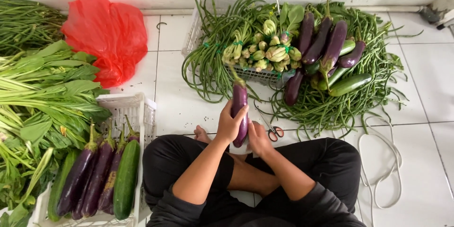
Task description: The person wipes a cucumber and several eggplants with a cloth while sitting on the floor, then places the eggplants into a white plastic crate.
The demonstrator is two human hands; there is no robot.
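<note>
I sit cross-legged on a white tiled floor. My left hand (230, 124) grips a long purple eggplant (239, 99) around its middle, stem pointing away from me. Just to the right, my right hand (257, 138) holds the eggplant's lower end above my lap. Small scissors with red handles (273, 131) lie on the floor beside my right hand.
Ahead, a white crate (196, 33) and a heap of long beans (326, 106) carry eggplants, cucumbers and bundled greens. At my left a white basket (140, 109) holds eggplants and cucumbers beside leafy greens (45, 99). A red plastic bag (106, 33) lies far left; a white cord (385, 161) loops right.
</note>
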